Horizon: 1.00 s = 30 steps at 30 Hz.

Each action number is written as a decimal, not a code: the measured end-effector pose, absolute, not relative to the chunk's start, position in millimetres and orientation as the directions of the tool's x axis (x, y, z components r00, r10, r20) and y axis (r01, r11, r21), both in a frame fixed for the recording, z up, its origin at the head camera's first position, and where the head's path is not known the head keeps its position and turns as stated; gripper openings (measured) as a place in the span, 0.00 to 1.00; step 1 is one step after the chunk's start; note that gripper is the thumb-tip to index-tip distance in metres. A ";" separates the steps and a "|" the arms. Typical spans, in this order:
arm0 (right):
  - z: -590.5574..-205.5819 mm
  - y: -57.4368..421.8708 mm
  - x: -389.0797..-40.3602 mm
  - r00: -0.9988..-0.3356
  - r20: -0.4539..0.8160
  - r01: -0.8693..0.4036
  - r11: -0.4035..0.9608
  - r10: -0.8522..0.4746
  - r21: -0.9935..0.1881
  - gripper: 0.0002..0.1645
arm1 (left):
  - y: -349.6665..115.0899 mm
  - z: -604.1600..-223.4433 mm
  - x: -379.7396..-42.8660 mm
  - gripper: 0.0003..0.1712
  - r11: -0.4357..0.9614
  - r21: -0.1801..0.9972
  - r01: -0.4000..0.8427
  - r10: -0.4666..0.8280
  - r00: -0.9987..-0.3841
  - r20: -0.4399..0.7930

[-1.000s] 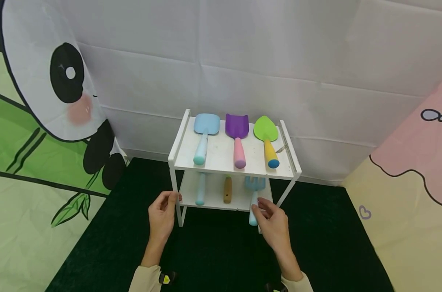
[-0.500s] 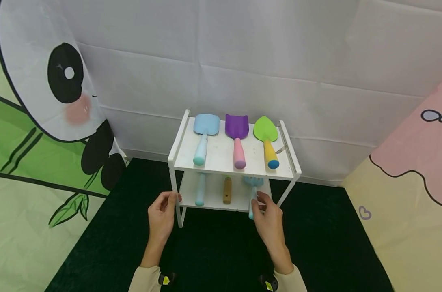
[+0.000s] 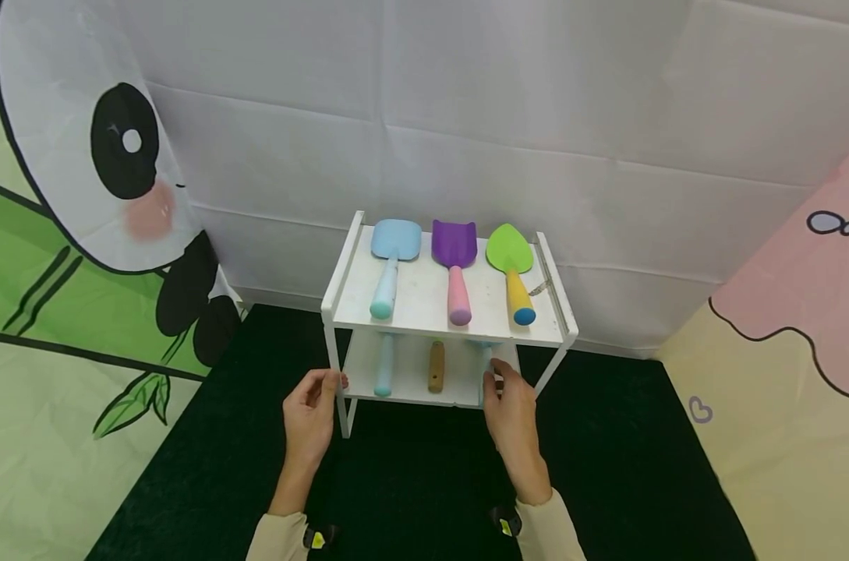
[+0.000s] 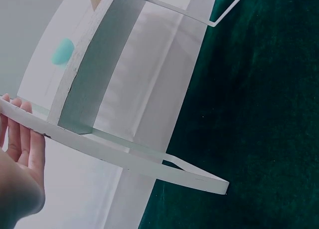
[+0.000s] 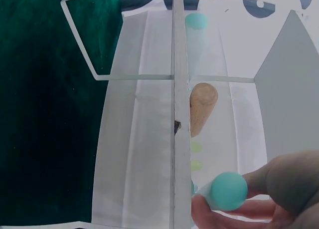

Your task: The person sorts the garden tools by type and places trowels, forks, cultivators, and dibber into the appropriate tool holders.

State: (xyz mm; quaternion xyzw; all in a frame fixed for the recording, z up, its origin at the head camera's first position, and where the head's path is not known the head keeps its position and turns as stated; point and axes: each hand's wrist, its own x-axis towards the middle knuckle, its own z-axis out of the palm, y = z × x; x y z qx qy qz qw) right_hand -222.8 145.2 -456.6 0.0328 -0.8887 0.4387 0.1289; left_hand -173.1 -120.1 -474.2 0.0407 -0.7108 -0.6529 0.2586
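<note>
My right hand [image 3: 512, 413] pinches the pale blue handle of a toy garden fork [image 3: 486, 357] at the right of the rack's lower shelf [image 3: 413, 382]. Its turquoise handle end [image 5: 229, 190] shows between thumb and fingers in the right wrist view; the tines are hidden under the upper shelf. My left hand [image 3: 310, 417] grips the front left leg [image 3: 333, 347] of the white rack, its fingers [image 4: 36, 151] behind the bar in the left wrist view. Beside the fork on the lower shelf lie a wooden handle [image 3: 436, 366] and a light blue handle [image 3: 385, 365], heads out of sight.
On the upper shelf [image 3: 424, 304] lie a blue toy shovel [image 3: 396, 240], a purple shovel with pink handle [image 3: 455, 243] and a green trowel with yellow handle [image 3: 511, 251]. Dark green cloth [image 3: 424, 475] covers the floor; a white sheet [image 3: 480, 101] hangs behind.
My right hand has moved forward and slightly left, pushing the fork deeper onto the lower shelf until its tines went under the upper board. My left hand has stayed on the leg.
</note>
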 end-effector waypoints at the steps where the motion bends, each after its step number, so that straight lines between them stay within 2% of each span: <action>1: -456.7 145.0 -223.9 -0.963 0.264 -0.174 0.616 0.056 -0.768 0.16 | -120.1 -474.2 -173.0 0.16 0.144 0.949 0.281 -0.396 -0.863 0.315; 10: -460.2 142.2 -231.0 -0.940 0.335 -0.212 0.651 0.068 -0.729 0.15 | -119.3 -473.7 -172.6 0.17 0.146 0.949 0.280 -0.394 -0.863 0.315; 30: -456.7 137.5 -225.6 -0.930 0.361 -0.220 0.672 0.075 -0.708 0.13 | -125.0 -473.6 -171.2 0.15 0.148 0.943 0.297 -0.368 -0.869 0.331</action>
